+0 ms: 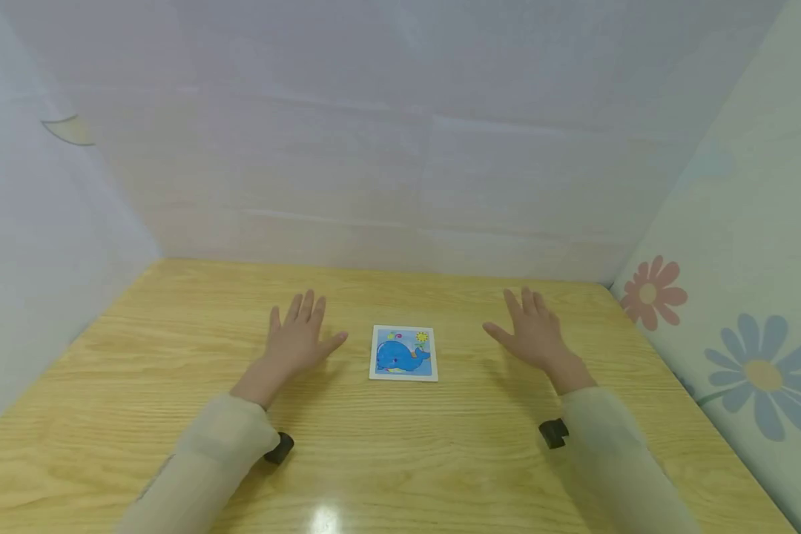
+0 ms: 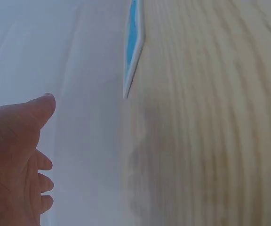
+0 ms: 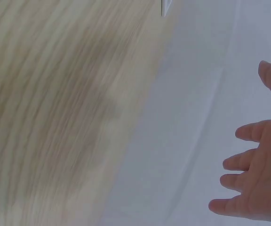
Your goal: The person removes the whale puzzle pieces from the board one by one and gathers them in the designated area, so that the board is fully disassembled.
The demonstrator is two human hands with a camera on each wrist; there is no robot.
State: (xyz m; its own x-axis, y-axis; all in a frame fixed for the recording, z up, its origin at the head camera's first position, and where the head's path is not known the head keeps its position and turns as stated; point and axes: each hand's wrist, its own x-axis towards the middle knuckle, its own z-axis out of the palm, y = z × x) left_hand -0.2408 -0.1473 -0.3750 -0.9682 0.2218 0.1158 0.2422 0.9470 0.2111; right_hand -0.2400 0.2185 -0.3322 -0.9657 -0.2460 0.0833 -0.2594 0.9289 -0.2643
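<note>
A square white-framed picture tile (image 1: pixel 403 354) with a blue whale and a yellow flower lies flat on the wooden table (image 1: pixel 400 452). To its left my left hand (image 1: pixel 297 343) is held over the table, fingers spread and thumb pointing toward the tile. On the other side my right hand (image 1: pixel 532 334) hovers in the same way, its fingers straight and apart. Neither hand touches the tile. In the left wrist view the tile's blue and white edge (image 2: pixel 134 42) shows at the top, beyond the thumb. Only a white corner of the tile (image 3: pixel 166 6) appears in the right wrist view.
A pale cloth wall (image 1: pixel 400 170) rises behind the table's far edge. Another wall, printed with a red flower (image 1: pixel 649 294) and a blue flower (image 1: pixel 766 376), borders the right side. Dark wrist straps (image 1: pixel 279 449) show under both light sleeves.
</note>
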